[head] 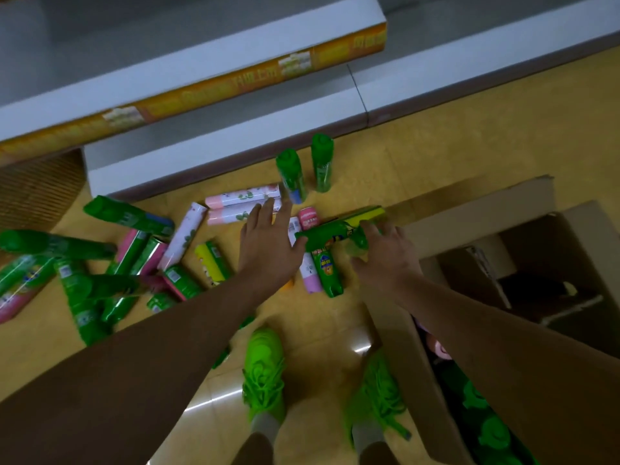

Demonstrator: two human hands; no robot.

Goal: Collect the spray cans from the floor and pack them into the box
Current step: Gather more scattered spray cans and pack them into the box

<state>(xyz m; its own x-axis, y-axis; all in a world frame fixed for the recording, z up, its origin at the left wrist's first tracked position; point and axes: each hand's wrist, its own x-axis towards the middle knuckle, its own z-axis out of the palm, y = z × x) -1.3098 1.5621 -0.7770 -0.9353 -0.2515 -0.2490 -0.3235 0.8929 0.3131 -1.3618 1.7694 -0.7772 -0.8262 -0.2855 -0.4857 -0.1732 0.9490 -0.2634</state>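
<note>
Several spray cans, green, pink, white and yellow, lie scattered on the yellow floor; two green ones (321, 162) stand upright near the shelf base. My right hand (382, 253) is closed around a green and yellow can (330, 232) held level above the floor, its far end toward my left hand. My left hand (268, 243) is flat with fingers spread, its edge touching that can's green end, over a white can (307, 263). The open cardboard box (402, 357) stands at the right; green can tops (483, 414) show inside it.
A white shelf base (214, 152) runs across the back, with a shelf edge bearing a yellow strip (208, 92) above it. My green shoes (265, 374) stand on the floor beside the box. A pile of green cans (84, 283) lies at the left.
</note>
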